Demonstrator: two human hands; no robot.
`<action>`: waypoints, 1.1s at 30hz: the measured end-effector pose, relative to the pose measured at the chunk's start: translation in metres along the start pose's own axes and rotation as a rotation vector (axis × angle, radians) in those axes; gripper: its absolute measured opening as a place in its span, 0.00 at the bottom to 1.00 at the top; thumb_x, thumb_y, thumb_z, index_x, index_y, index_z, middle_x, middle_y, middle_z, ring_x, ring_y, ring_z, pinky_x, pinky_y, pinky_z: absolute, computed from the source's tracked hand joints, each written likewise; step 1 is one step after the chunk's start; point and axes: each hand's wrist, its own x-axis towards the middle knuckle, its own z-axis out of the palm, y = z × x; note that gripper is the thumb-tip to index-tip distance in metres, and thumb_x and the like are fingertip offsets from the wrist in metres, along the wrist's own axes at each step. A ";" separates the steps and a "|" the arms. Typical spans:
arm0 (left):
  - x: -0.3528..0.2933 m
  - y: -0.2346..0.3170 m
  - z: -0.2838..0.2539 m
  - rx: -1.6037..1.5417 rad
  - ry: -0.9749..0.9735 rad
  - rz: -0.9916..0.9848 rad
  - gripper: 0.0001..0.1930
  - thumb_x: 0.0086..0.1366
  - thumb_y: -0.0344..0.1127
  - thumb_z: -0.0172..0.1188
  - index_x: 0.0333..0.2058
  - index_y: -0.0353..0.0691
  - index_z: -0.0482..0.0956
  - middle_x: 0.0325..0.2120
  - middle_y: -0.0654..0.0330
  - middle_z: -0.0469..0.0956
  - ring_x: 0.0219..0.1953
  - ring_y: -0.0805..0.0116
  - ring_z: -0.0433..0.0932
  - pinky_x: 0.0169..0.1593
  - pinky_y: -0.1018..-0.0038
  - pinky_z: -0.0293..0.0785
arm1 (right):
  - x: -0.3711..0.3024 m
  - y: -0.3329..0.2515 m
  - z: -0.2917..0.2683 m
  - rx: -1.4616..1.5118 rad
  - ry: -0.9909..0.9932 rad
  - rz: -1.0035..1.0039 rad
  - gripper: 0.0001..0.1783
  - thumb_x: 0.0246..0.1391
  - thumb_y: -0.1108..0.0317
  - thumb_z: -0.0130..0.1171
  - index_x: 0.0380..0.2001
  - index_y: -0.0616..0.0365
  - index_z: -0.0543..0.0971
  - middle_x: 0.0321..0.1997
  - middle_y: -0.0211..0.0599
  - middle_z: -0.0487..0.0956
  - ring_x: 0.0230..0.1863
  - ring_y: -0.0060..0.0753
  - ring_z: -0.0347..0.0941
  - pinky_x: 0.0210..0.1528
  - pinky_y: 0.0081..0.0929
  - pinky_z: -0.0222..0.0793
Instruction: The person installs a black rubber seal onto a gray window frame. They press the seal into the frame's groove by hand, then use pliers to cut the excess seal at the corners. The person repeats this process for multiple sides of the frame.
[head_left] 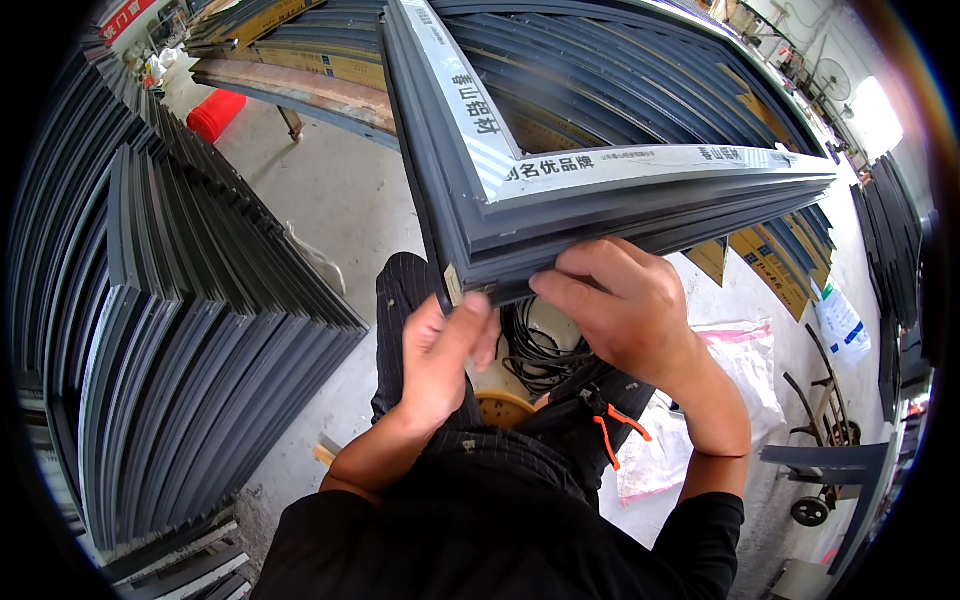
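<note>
A dark grey metal window frame (470, 232) rests in front of me with one mitred corner pointing my way. White printed protective film (455, 90) covers its upper face. My left hand (435, 355) is just below that corner, thumb near a small beige piece (453, 285) on the corner's end; its fingers are smeared by motion. At the frame's lower near edge, my right hand (625, 310) has its thumb and fingers curled together against the profile. Whatever may be between those fingertips is hidden.
Stacked dark frames (200, 400) fill the left side, and more profiles lie behind. Orange-handled pliers (612, 432) hang by my right thigh. Below are black cable (540, 350), a yellow-brown round container (503, 408) and a white plastic sack (735, 375). A hand trolley (825, 430) stands right.
</note>
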 end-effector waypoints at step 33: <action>0.014 -0.001 -0.007 0.075 0.081 -0.133 0.21 0.72 0.44 0.47 0.26 0.33 0.75 0.16 0.59 0.71 0.15 0.72 0.69 0.22 0.76 0.65 | -0.052 0.235 -0.141 -0.307 -0.125 0.893 0.22 0.61 0.52 0.52 0.49 0.53 0.82 0.35 0.50 0.82 0.40 0.45 0.79 0.46 0.35 0.70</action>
